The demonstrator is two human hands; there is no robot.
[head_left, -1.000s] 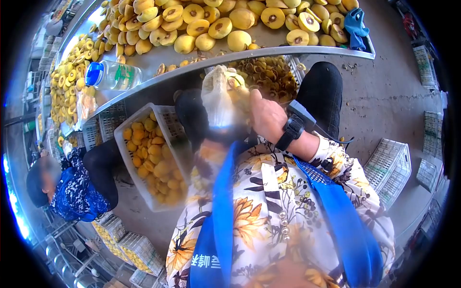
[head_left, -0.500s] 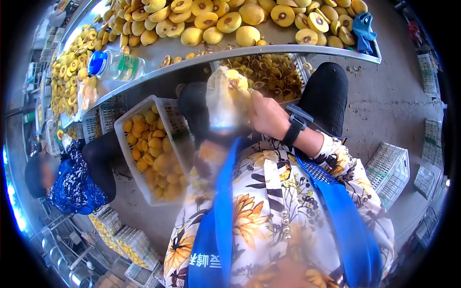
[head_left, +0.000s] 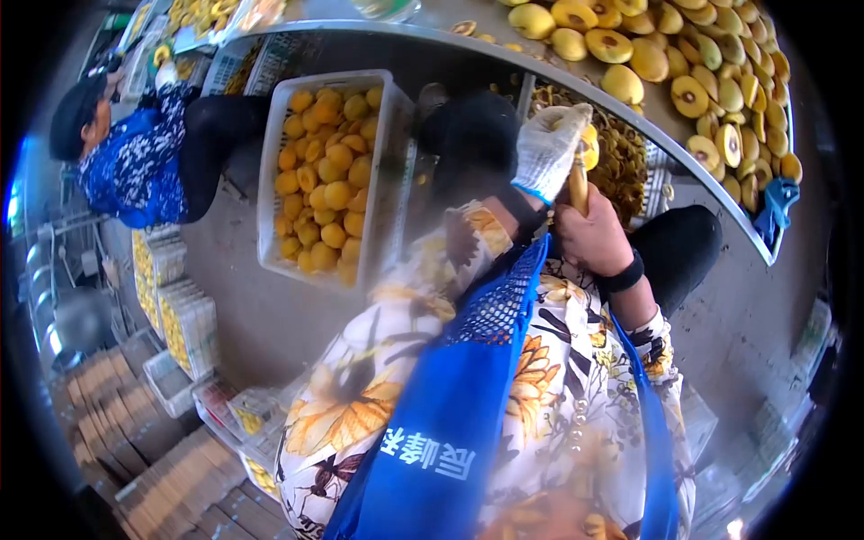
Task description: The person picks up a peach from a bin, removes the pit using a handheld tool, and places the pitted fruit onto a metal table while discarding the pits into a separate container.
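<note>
My left hand [head_left: 547, 148], in a whitish glove, is closed round a yellow fruit piece [head_left: 589, 147], whose edge shows at its fingertips. My bare right hand [head_left: 594, 236] wraps round the light brown handle of a tool [head_left: 578, 187]. The tool's upper end meets the fruit beside the glove; its tip is hidden. Both hands are close together over my lap, in front of a metal-edged table [head_left: 661, 135]. Beneath that edge lies a crate of brownish fruit scraps [head_left: 621, 148].
Halved fruit [head_left: 691, 95] is heaped on the table, with a blue glove [head_left: 778, 209] at its corner. A white crate [head_left: 266, 193] of orange-yellow fruit [head_left: 326, 180] stands left of me. A co-worker in blue [head_left: 135, 180] sits at far left. Stacked crates [head_left: 187, 324] stand below them.
The view has swung left, so the table, my hands and the fruit crate appear farther right. My left hand's glove and my right hand's tool handle now show more clearly.
</note>
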